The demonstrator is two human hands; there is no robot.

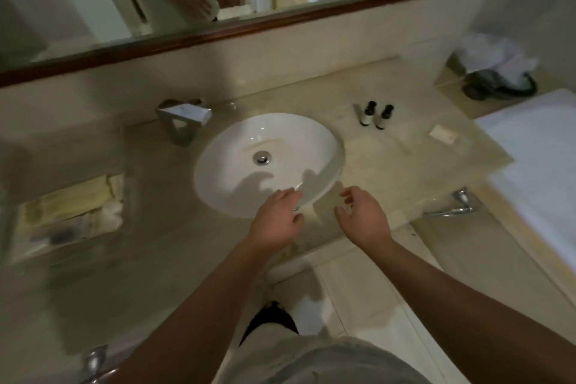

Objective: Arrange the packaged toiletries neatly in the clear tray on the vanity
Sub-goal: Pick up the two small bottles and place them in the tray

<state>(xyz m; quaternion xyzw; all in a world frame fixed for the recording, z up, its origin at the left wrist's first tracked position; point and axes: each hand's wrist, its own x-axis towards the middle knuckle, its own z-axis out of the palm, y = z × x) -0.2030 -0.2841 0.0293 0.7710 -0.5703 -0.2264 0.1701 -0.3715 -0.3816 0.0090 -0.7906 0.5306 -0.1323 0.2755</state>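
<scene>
Hovering apart over the washbasin's (218, 140) near rim, the right hand (364, 217) was loosely curled and empty; whether the left hand (277, 221) pinched a thin white sliver could not be told. The clear tray (120, 187) of blurred packets (68, 199) lay well left, its long axis along the counter, nearer the left hand. Two small dark-capped bottles (368, 115) and a white sachet (442, 134) sat right, nearer the right hand.

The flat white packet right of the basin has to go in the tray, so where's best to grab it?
I'd pinch the flat white packet across its two long edges, coming straight down from above with the right hand. It lies flat on the counter, so only its edges offer a hold.
</scene>
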